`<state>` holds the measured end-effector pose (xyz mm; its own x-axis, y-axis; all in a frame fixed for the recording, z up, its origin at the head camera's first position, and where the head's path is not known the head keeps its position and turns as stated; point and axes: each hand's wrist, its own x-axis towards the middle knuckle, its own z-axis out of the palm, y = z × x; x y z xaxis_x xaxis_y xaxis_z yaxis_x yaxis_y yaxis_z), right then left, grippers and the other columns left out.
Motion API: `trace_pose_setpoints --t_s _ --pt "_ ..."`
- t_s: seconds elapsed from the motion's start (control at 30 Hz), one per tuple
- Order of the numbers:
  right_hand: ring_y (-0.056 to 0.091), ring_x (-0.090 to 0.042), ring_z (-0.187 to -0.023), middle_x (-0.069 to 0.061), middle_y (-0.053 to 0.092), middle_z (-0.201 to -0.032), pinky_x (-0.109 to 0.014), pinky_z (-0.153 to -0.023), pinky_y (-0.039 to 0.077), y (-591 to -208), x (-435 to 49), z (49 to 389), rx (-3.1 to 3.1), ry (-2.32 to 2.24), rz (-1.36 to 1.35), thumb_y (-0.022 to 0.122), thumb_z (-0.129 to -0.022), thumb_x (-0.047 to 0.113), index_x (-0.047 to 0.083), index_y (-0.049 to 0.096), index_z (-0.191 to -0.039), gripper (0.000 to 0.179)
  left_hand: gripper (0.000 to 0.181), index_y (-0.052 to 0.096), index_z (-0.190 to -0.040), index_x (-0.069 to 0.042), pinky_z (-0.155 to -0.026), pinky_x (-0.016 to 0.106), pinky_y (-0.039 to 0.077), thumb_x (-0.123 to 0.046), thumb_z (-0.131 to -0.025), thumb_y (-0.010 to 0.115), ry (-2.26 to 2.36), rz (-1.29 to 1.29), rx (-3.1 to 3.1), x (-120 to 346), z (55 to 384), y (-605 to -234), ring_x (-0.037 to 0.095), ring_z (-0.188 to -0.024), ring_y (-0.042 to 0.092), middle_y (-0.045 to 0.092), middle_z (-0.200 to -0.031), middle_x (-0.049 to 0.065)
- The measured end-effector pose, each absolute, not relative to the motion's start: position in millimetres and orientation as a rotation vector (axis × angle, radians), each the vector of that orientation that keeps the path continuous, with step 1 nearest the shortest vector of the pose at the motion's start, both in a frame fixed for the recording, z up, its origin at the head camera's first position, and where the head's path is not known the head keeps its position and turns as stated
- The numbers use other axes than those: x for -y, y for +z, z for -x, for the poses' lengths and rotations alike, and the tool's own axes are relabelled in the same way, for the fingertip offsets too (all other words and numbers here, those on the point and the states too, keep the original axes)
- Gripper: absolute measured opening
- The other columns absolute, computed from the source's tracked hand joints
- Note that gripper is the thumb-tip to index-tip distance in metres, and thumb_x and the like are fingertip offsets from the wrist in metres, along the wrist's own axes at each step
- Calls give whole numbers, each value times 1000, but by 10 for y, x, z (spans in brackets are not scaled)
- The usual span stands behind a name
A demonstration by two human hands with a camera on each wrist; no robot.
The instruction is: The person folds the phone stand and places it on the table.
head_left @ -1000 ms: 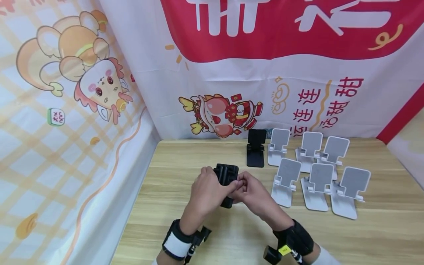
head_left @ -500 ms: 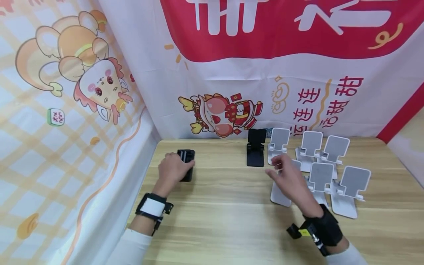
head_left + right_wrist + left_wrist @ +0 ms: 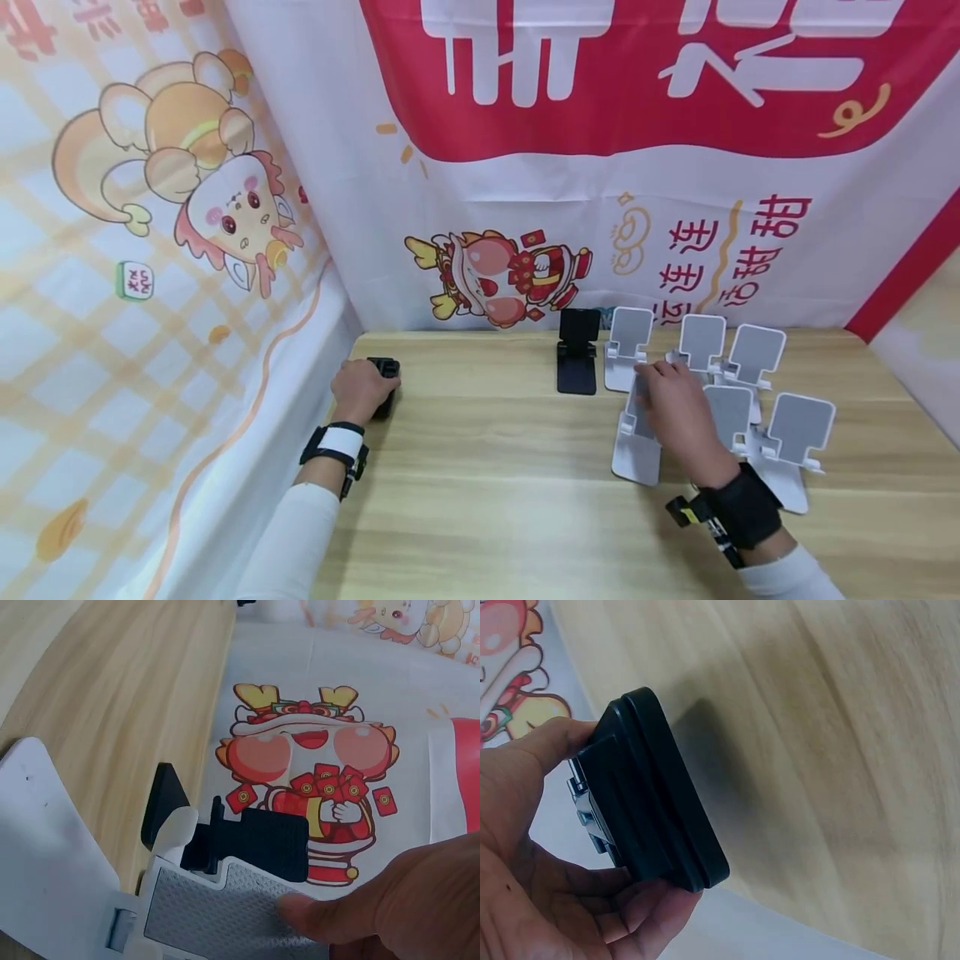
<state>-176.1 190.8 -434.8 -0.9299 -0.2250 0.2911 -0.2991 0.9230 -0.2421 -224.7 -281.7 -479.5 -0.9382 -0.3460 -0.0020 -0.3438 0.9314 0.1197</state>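
Phone stands (image 3: 801, 427) crowd the table (image 3: 487, 517) at centre right of the frame, cloth (image 3: 510, 185) behind them; a folded stand (image 3: 660, 802) sits in the left hand (image 3: 362, 390), centre left.

Black on the folded stand (image 3: 385, 405) near the far left corner of the worktop (image 3: 487, 517) and the open stand (image 3: 577, 375) by the far edge. White with finely textured grey panels (image 3: 217, 915) on the pale stands (image 3: 636, 460) toward the right edge. Streaky tan grain across the worktop. Red and white on the backdrop (image 3: 375, 217); orange check over the white side cloth (image 3: 75, 350).
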Motion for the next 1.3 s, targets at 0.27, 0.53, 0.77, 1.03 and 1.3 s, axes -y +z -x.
trace_pose_setpoints --t_s 0.27,0.53,0.77,1.03,1.3 --pt "59 -35 -87 -22 68 -96 -49 -73 52 -4317 -1951 1789 2818 476 -418 68 -79 -9 -4 70 -109 31 60 68 -85 10 -62 47 52 -50 -80 67 -134 -603 3134 2899 2268 -4981 35 -78 57 55 -94 29" --pt "61 -34 -90 -21 68 -99 -49 -75 53 -4293 -1962 1846 2839 513 -408 68 -79 -10 -3 71 -108 30 66 68 -97 12 -75 53 51 -52 -84 61 -201 -616 3199 2921 2256 -5029 40 -89 56 54 -102 34" --pt "62 -31 -87 -19 69 -97 -46 -72 54 -4315 -2005 1886 2840 534 -406 67 -78 -10 -1 72 -105 28 77 60 -106 21 -79 57 49 -54 -87 61 -173 -579 3150 2802 2217 -5017 47 -95 53 50 -104 38" --pt "66 -28 -84 -13 73 -91 -46 -70 55 -4246 -2007 1852 2758 600 -461 72 -75 -10 4 76 -96 26 66 61 -102 15 -83 53 52 -47 -100 40 -613 -309 3019 2093 1966 -4671 35 -86 59 58 -117 30" --pt "66 -26 -81 -9 73 -91 -44 -67 57 -3942 -1821 1668 2712 616 -499 71 -76 -10 7 77 -99 29 43 53 -128 12 -73 38 55 -21 -102 41 -1349 110 2924 1174 1513 -4424 14 -65 58 68 -102 15"
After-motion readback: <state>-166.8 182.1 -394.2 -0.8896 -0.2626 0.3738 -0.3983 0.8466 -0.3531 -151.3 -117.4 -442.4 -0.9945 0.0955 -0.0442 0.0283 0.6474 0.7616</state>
